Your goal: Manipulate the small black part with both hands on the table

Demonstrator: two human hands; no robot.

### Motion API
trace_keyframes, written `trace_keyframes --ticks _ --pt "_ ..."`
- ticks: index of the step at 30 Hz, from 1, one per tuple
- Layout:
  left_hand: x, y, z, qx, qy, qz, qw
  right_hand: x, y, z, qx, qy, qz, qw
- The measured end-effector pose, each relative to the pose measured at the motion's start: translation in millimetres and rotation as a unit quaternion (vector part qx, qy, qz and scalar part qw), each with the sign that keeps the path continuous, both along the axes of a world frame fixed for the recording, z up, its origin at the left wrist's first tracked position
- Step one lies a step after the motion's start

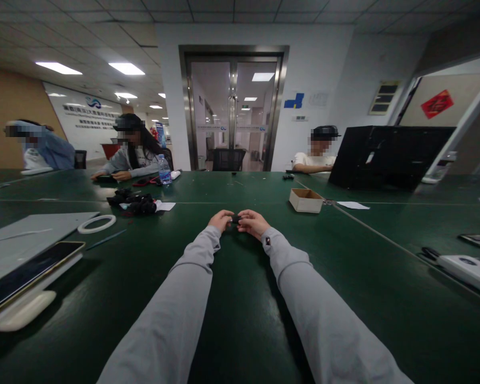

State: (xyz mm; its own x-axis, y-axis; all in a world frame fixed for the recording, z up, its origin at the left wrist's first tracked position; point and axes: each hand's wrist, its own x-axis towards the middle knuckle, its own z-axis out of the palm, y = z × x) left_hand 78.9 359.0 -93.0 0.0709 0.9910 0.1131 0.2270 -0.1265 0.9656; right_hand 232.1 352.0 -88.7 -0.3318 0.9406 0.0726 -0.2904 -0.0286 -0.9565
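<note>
Your left hand (pixel 221 220) and right hand (pixel 253 221) meet far out over the green table (pixel 240 320), arms stretched straight ahead. Between them you pinch a small black part (pixel 236 218), fingertips of both hands closed narrow on its ends. Its long axis appears to run left to right, from one hand to the other; it is too small to tell which end leads.

To the far right of your hands sits an open cardboard box (pixel 306 200), with a black case (pixel 388 156) beyond it. To the far left lie a white ring (pixel 96 223) and a heap of black parts (pixel 134 202). A phone (pixel 28 272) lies near on the left. The wall sign (pixel 90 112) behind the seated people carries writing too small to read, and the water bottle (pixel 164 169) label is unreadable.
</note>
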Motion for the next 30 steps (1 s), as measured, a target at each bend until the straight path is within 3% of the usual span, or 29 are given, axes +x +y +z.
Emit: trace_keyframes --ticks 18,25,30 --pt "1.2 -5.7 7.7 -0.021 0.015 -0.006 1.000 0.5 -0.2 -0.9 -0.002 0.003 0.001 1.000" --pt "0.4 -11.5 13.6 -0.031 0.016 -0.042 0.999 1.7 0.1 -0.9 -0.001 0.009 0.009 1.000" --pt "-0.4 -8.7 10.6 -0.020 0.018 -0.025 0.999 2.0 0.0 -1.1 -0.001 0.011 0.012 1.000"
